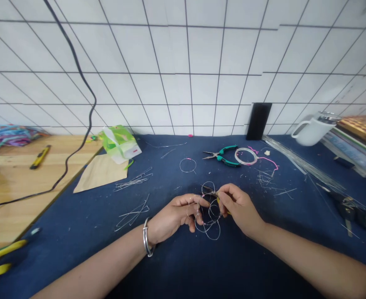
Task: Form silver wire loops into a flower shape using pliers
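My left hand (176, 214), with a silver bangle (146, 237) at its wrist, pinches a wire flower (207, 226) made of several thin loops around a ring. Bits of pink show at some of its joints. My right hand (241, 209) is closed around small pliers (210, 193), whose dark jaws touch the wire at the top of the flower. Yellow shows between and below the right fingers; most of the handle is hidden by them. Just beyond the hands lies a single wire ring (188, 165) with a pink spot on top.
Teal-handled pliers (222, 155) and a wire coil (246, 156) lie behind my right hand. Bent wires (134, 180) are on the left; straight wires (290, 155), a white mug (313, 129) and keys (348, 214) are on the right. A black cable (89, 118) hangs at left.
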Demonstrator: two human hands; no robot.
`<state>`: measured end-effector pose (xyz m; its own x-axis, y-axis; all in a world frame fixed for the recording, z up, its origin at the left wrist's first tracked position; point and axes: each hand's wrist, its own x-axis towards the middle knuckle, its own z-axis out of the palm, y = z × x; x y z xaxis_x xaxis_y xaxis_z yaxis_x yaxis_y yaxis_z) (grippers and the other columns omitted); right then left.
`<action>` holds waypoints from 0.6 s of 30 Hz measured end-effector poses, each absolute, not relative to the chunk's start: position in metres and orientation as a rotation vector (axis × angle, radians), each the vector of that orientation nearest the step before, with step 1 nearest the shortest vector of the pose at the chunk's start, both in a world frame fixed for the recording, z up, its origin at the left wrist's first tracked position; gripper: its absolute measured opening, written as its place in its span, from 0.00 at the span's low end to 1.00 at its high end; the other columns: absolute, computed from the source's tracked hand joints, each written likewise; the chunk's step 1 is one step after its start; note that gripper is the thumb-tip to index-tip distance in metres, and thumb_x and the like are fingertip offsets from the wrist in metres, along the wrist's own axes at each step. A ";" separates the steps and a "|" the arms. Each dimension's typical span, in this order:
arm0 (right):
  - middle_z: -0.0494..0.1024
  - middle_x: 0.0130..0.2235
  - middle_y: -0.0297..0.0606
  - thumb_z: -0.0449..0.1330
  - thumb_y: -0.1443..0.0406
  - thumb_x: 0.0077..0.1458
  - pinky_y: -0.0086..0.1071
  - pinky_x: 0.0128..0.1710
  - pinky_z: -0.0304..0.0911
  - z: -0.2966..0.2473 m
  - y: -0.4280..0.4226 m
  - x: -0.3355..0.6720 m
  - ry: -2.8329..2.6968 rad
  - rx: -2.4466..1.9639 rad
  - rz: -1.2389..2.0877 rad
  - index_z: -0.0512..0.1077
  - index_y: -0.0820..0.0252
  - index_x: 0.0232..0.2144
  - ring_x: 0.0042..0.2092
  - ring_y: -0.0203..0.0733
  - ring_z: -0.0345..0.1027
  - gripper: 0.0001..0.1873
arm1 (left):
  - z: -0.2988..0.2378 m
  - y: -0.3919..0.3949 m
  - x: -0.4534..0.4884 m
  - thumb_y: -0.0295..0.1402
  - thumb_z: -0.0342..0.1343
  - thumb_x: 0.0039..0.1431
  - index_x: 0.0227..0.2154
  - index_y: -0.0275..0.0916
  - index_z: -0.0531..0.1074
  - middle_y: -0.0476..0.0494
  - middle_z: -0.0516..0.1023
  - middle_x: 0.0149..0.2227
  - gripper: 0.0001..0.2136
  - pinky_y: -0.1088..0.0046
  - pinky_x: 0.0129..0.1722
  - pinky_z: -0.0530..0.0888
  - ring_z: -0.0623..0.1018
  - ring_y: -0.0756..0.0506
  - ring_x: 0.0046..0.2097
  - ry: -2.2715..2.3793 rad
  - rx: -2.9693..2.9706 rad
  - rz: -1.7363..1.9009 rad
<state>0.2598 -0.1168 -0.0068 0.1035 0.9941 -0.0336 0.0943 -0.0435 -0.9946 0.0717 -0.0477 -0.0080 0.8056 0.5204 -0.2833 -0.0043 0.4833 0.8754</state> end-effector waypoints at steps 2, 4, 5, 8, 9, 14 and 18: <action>0.65 0.21 0.28 0.50 0.59 0.57 0.27 0.24 0.59 -0.006 -0.117 0.260 -1.230 -1.364 1.114 0.63 0.57 0.30 0.22 0.32 0.59 0.09 | -0.009 -0.047 0.071 0.30 0.50 0.57 0.42 0.32 0.69 0.46 0.69 0.23 0.11 0.79 0.22 0.70 0.71 0.52 0.25 0.580 1.017 0.357; 0.65 0.22 0.28 0.50 0.59 0.57 0.28 0.24 0.59 -0.007 -0.118 0.260 -1.283 -1.375 1.113 0.63 0.57 0.30 0.22 0.32 0.60 0.09 | -0.009 -0.046 0.070 0.30 0.49 0.58 0.41 0.32 0.70 0.50 0.65 0.21 0.10 0.81 0.18 0.67 0.67 0.54 0.21 0.583 0.985 0.402; 0.65 0.22 0.28 0.50 0.59 0.57 0.28 0.25 0.59 -0.007 -0.118 0.259 -1.311 -1.380 1.109 0.63 0.57 0.30 0.23 0.32 0.60 0.08 | -0.009 -0.045 0.070 0.30 0.48 0.58 0.40 0.33 0.70 0.50 0.65 0.21 0.10 0.82 0.17 0.66 0.66 0.55 0.20 0.577 0.965 0.421; 0.65 0.23 0.29 0.50 0.60 0.57 0.29 0.26 0.59 -0.008 -0.118 0.258 -1.399 -1.401 1.073 0.64 0.56 0.30 0.24 0.33 0.61 0.07 | -0.009 -0.044 0.070 0.33 0.46 0.59 0.37 0.33 0.70 0.45 0.70 0.29 0.11 0.82 0.14 0.64 0.64 0.56 0.20 0.543 0.969 0.471; 0.65 0.23 0.29 0.50 0.60 0.57 0.29 0.27 0.59 -0.009 -0.118 0.258 -1.428 -1.410 1.056 0.65 0.56 0.31 0.24 0.33 0.61 0.07 | -0.009 -0.044 0.070 0.35 0.46 0.60 0.36 0.33 0.70 0.43 0.71 0.32 0.12 0.83 0.14 0.64 0.64 0.57 0.20 0.540 0.982 0.475; 0.64 0.23 0.29 0.50 0.62 0.57 0.31 0.29 0.58 -0.008 -0.118 0.255 -1.547 -1.432 0.981 0.65 0.55 0.31 0.25 0.34 0.61 0.06 | -0.010 -0.043 0.069 0.37 0.48 0.59 0.36 0.33 0.70 0.42 0.72 0.33 0.12 0.82 0.15 0.65 0.65 0.57 0.19 0.558 0.996 0.451; 0.65 0.23 0.30 0.50 0.62 0.57 0.31 0.30 0.58 -0.007 -0.119 0.255 -1.615 -1.438 0.912 0.66 0.55 0.30 0.26 0.35 0.61 0.06 | -0.009 -0.042 0.069 0.37 0.49 0.58 0.34 0.33 0.71 0.43 0.72 0.31 0.11 0.82 0.17 0.66 0.66 0.57 0.20 0.556 0.974 0.440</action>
